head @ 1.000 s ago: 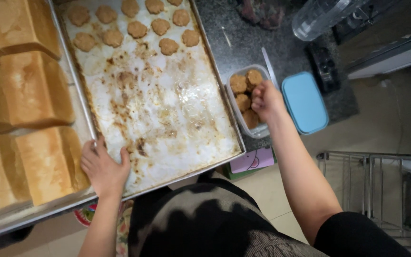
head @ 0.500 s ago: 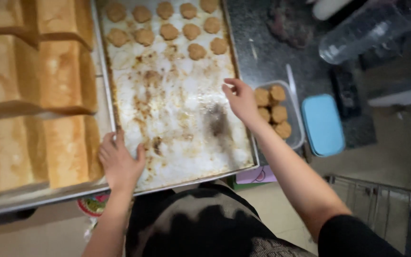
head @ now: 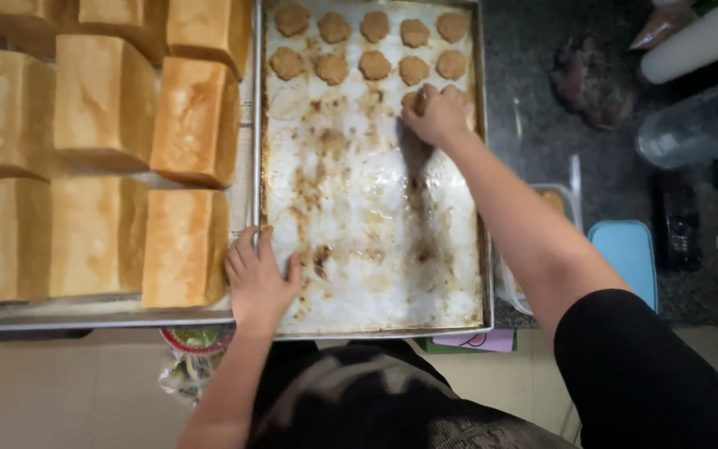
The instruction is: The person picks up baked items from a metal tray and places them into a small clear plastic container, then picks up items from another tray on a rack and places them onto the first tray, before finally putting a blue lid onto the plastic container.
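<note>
I am reaching my right hand (head: 440,112) across the baking tray (head: 376,249), its grip closing over one cookie (head: 411,100) at the tray's far right corner. Ten more cookies (head: 373,64) are lying in two rows of five along the far edge. My left hand (head: 258,281) is resting open and flat on the tray's near left corner, holding nothing. Seven bread loaves (head: 197,116) are sitting on the second tray (head: 85,316) to the left. A blue lid (head: 629,254) is lying on the bench's right side.
</note>
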